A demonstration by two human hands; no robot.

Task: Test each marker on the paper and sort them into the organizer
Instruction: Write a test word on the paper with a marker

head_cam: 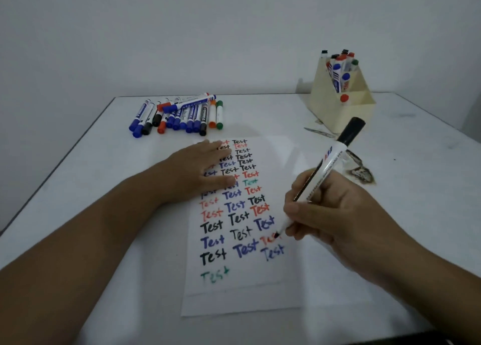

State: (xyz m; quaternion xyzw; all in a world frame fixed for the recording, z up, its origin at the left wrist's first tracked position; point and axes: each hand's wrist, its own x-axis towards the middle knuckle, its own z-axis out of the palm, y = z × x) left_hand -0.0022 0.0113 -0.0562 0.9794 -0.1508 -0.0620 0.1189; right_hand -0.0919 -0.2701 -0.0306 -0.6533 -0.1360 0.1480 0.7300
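The right grip (312, 214) is curled closed around a marker (322, 173), thumb and fingers pinching the white barrel low down, near the tip, with the black cap posted on the far end pointing up and away toward the organizer (341, 105). The tip touches the paper (242, 303) on a red "Test" at the right edge of the writing. The marker looks light and stiff, with a smooth plastic barrel that could slip if held loosely, so a low pinch near the tip suits writing, and a mid-barrel hold would suit carrying it to the organizer. The left grip (197, 170) lies flat with fingers straight, holding nothing, pressing the upper part of the paper to the counter (104, 188). The sheet is thin and limp and would likely slide without that press. It lies between the two hands and carries three rough columns of "Test" words in black, blue, red and green; some are hidden under the left hand, so I cannot give an exact count. Beyond the paper, on the left, lies a pile (179, 115) of capped markers, roughly fifteen, mostly blue with a few black, red, one orange and one green; overlap makes the count uncertain. At the far right the cream organizer stands upright with about eight markers in it, well apart from the pile. Just beside it lies a scrap (360, 173) of dark, crumpled wrapping.
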